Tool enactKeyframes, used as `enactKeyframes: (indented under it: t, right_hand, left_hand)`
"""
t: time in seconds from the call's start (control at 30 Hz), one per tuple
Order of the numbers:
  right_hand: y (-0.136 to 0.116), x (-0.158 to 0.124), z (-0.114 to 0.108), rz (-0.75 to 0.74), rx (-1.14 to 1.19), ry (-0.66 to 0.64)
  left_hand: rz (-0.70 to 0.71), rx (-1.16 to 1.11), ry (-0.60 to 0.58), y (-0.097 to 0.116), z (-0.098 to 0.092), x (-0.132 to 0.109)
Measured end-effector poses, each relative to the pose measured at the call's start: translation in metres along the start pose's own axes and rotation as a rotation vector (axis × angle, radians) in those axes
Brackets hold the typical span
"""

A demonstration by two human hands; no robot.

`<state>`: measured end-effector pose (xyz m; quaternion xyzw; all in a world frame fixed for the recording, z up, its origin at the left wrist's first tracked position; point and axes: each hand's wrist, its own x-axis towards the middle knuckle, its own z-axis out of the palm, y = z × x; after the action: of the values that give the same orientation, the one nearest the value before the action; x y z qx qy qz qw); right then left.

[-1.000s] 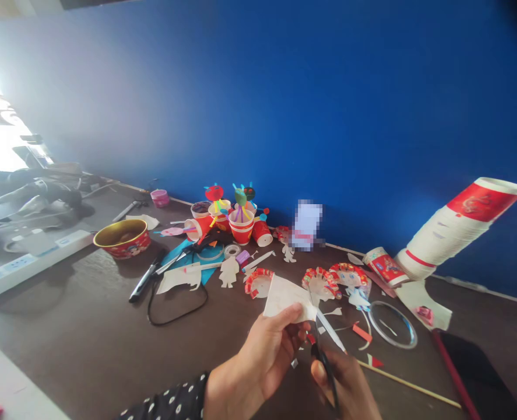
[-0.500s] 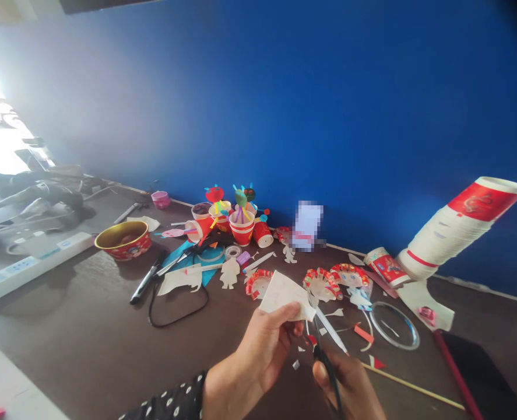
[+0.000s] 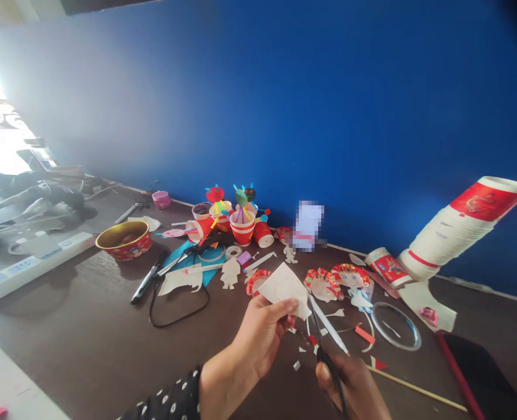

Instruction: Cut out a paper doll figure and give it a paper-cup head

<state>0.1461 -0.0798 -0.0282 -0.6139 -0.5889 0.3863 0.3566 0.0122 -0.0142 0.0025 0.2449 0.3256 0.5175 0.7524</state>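
Note:
My left hand pinches a cream piece of paper between thumb and fingers, holding it up over the dark table. My right hand grips a pair of black-handled scissors, whose thin blades reach up to the paper's right edge. Small paper scraps lie on the table under my hands. Next to the paper stand paper-plate crafts with red trim. The scissor handles are partly hidden by my right fingers.
Several red paper cups with colourful decorations stand against the blue wall. A gold-lined bowl, a tape roll, a black marker and a black cable lie left. A tilted paper-cup stack and clear ring are right.
The paper has turned in my left hand, and its top now comes to a point. Both hands have sunk slightly, and the scissor blades sit along its right edge.

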Motion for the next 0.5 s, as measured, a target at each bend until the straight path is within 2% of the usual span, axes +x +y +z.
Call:
enactKeyframes:
  t: [0.5]
  right_hand:
    - [0.013,0.001,0.004,0.005,-0.047,0.018]
  left_hand:
    - [0.061,0.094,-0.017,0.008,-0.003,0.004]
